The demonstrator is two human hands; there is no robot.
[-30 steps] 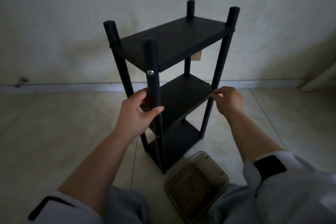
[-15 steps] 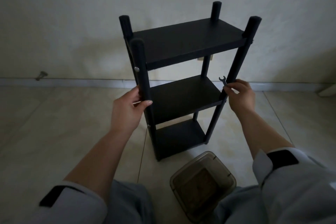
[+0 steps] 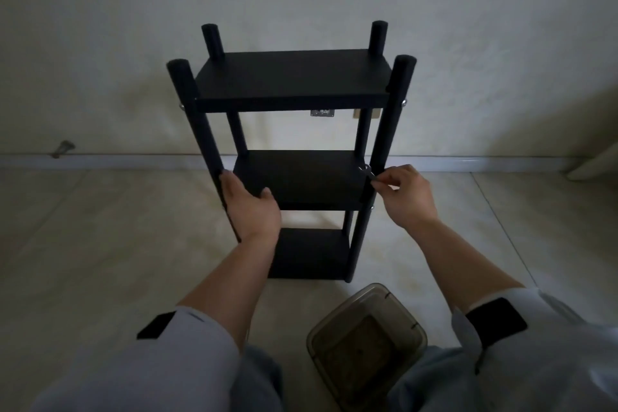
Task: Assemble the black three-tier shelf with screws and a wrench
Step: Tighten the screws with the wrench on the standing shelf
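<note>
The black shelf (image 3: 294,84) stands upright on the floor (image 3: 83,244) between both hands. The left hand (image 3: 250,207) has its grip curled around the front left post, and the right hand (image 3: 406,196) has its grip pinching a small wrench (image 3: 366,171) at the front right post, beside the middle tier.

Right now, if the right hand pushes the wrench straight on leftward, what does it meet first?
Probably the front right post at the middle shelf; the right hand holds the wrench at it, though contact is unclear.

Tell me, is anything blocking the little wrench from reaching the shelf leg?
Nothing visible is. The right hand pinches the small wrench, and its head already sits against the front right leg at the middle shelf.
</note>
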